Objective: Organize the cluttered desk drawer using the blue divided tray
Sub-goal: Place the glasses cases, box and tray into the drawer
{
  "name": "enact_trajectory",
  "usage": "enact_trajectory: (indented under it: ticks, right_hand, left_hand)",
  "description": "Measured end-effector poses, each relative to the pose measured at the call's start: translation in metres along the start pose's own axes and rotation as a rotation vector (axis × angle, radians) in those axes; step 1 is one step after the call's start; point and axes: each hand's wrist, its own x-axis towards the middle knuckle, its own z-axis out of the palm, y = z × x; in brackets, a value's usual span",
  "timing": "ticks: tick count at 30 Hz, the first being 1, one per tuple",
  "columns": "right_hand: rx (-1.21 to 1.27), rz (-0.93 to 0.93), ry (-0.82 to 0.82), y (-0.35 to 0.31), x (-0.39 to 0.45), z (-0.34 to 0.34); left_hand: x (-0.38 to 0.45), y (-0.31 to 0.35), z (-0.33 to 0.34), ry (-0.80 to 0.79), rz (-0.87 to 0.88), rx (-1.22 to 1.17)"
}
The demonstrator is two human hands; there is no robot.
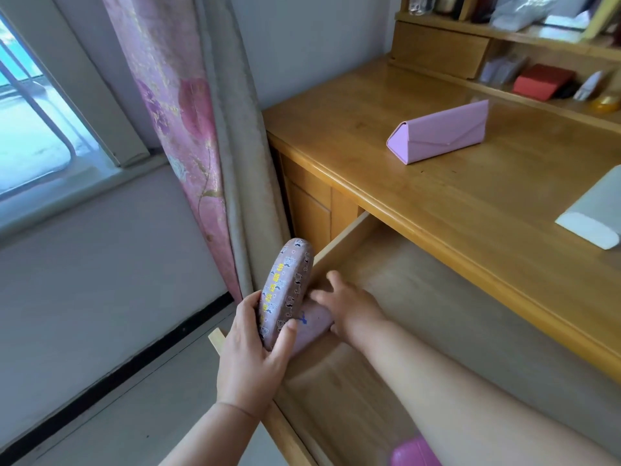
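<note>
- The left hand (pixel 250 358) has its fingers and thumb curled round a brown glasses case (pixel 285 290) with little pictures on it, and holds it up over the left edge of the open drawer (pixel 386 314).
- The right hand (pixel 346 306) reaches into the drawer and holds a light pink case (pixel 311 326) that lies at the drawer's left side.
- A pink folded case (pixel 440 136) sits on the desk (pixel 487 196).
- A white box (pixel 594 213) lies near the desk's right side.
- No blue tray shows.
</note>
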Motion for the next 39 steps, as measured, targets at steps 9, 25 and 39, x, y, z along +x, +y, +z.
enact_trajectory:
  ticks: [9, 25, 39]
  right_hand:
    - [0.183, 0.044, 0.197, 0.007, -0.038, -0.010]
    - [-0.010, 0.720, 0.515, 0.212, -0.129, -0.152]
    - [0.187, 0.643, 0.664, 0.186, -0.181, -0.135]
  left_hand:
    - [0.001, -0.002, -0.001, -0.024, -0.014, 0.041]
    - [-0.001, 0.001, 0.004, -0.030, -0.028, 0.108]
    - [0.000, 0.003, 0.002, -0.024, -0.039, 0.069]
